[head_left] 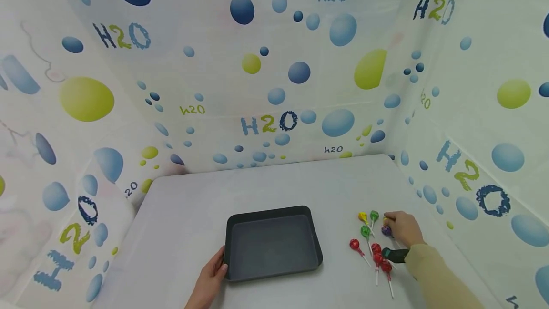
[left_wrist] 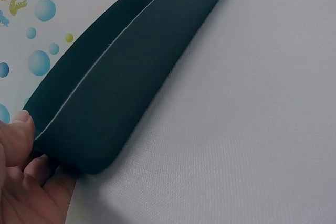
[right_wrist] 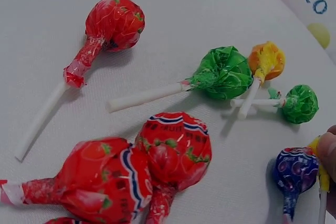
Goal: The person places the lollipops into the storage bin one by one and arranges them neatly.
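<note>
My left hand grips the dark baking tray at its left side. In the left wrist view, the thumb lies on the tray's rim with the other fingers below it. At the right, my right hand pinches a yellow-wrapped lollipop, mostly hidden by the fingers. A purple lollipop lies just beside it. Nearby on the table are two green lollipops, another yellow lollipop and several red lollipops, some of them touching.
The white-covered table carries the tray in the middle and the lollipops to its right. Behind and on both sides hang white sheets printed with bubbles and H2O lettering. A black strap circles the right wrist.
</note>
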Tool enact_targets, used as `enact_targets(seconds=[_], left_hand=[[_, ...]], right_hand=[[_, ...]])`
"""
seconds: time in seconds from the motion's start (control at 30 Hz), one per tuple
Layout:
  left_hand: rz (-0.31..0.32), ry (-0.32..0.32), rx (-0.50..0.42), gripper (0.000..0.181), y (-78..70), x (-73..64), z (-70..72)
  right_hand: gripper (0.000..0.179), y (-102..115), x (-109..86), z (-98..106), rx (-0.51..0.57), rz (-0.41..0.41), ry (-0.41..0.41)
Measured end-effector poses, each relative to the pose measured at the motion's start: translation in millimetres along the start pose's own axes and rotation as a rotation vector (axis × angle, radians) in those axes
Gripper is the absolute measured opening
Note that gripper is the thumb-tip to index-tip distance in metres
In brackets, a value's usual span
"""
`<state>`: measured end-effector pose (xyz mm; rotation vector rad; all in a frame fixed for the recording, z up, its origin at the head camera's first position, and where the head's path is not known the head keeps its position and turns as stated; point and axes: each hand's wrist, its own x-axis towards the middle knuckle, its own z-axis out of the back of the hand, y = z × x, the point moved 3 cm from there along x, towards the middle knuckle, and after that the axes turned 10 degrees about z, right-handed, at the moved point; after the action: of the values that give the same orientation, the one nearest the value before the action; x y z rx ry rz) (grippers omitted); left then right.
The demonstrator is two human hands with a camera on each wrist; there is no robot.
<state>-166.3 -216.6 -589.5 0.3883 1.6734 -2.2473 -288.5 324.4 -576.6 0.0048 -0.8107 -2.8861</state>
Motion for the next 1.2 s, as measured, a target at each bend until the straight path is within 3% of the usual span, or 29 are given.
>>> enact_targets(seconds=[0.43,0.73,0.93,1.2], left_hand=[[0.013,-0.007,0.009,0.054,-1.9,-0.7,-0.5],[0.006,-0.002,-0.004,0.054,-2.6,-1.3,0.1],[-0.007,0.013,-0.014,0.054,-2.0,-1.7,0.8],[-0.014,0.015,-0.017,0.054,-0.7,-0.9,-0.3]], right_hand=[[0.031,14.5,7.2,24.5,-0.004,0.090,-0.127],[0.031,50.1,18.4,44.4,0.065,0.137,-0.178],[0.031,81.4,29.2,40.7,0.132,0.163,-0.173],[0.029,122.6,44.4,18.4,0.154,0.218,-0.186]])
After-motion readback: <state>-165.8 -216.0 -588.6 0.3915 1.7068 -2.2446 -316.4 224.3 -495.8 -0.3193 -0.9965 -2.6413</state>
